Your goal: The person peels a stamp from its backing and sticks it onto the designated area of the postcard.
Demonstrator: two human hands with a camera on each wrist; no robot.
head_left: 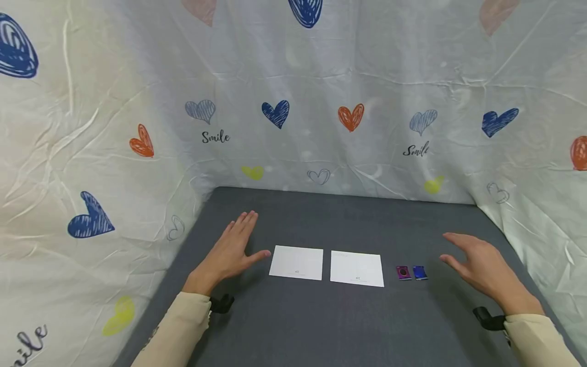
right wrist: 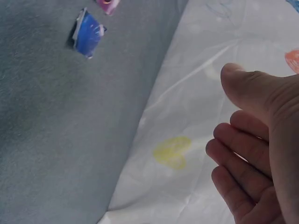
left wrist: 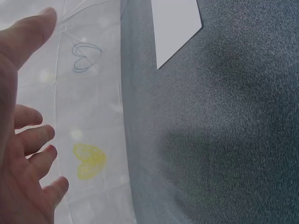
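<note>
Two white cards lie side by side on the grey table, the left card (head_left: 296, 262) and the right card (head_left: 356, 268). To the right of them are two small packets, one purple (head_left: 403, 273) and one blue (head_left: 419, 272); the blue packet (right wrist: 88, 33) also shows in the right wrist view. My left hand (head_left: 231, 252) hovers left of the left card, thumb out towards it, fingers extended and holding nothing. Beyond the blue packet, my right hand (head_left: 483, 267) is held above the table with fingers relaxed and nothing in them.
The grey table (head_left: 293, 326) runs back to a white curtain (head_left: 312, 66) printed with hearts, which also hangs along both sides. Black straps sit on both wrists, by the cream sleeves (head_left: 176, 326).
</note>
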